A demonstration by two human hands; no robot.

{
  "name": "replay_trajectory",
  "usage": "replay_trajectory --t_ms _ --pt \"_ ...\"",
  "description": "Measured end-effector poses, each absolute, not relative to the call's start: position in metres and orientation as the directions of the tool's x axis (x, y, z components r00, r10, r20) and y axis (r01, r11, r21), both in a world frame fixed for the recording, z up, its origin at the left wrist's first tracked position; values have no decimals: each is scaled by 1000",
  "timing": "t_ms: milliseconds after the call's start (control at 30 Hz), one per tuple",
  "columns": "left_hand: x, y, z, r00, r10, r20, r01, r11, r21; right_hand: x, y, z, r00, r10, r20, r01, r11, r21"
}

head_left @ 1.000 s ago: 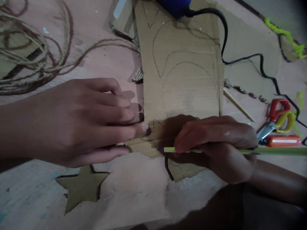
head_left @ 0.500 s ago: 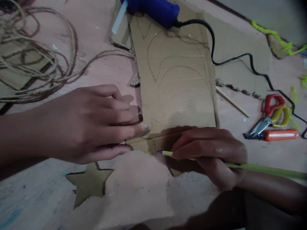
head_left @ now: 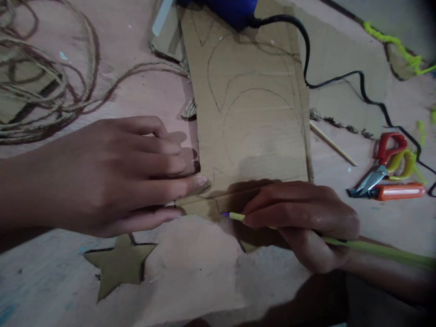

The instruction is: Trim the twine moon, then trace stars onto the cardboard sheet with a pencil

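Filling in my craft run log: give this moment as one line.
left hand: flat, pressing cardboard sheet | right hand: holds green pencil, tip on sheet | nearby: scissors, cardboard star

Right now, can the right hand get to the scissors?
Probably yes: the scissors lie in the open just right of the right hand, nothing between, but it holds a pencil.
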State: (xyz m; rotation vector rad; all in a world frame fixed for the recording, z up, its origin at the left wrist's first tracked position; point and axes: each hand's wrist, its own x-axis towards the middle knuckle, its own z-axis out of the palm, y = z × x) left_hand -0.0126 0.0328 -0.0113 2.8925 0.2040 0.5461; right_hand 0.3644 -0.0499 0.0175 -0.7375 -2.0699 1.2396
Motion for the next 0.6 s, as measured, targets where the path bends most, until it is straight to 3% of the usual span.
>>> replay_trajectory --t_ms 100,233,333,500,600 --pt "-14 33 -11 924 180 336 106 -968 227 364 -52 19 -616 768 176 195 365 -911" --pt "-17 32 -13 929 170 330 103 -972 210 363 -52 20 -659 724 204 164 403 -901" --pt "-18 32 -15 925 187 330 116 -968 222 364 -54 19 -590 788 177 202 357 -912" --pt "-21 31 -16 925 201 322 125 -962 242 366 -54 19 -648 727 227 147 412 -899" --pt "-22 31 -18 921 215 324 130 -955 266 366 -55 20 -587 795 149 223 336 -915"
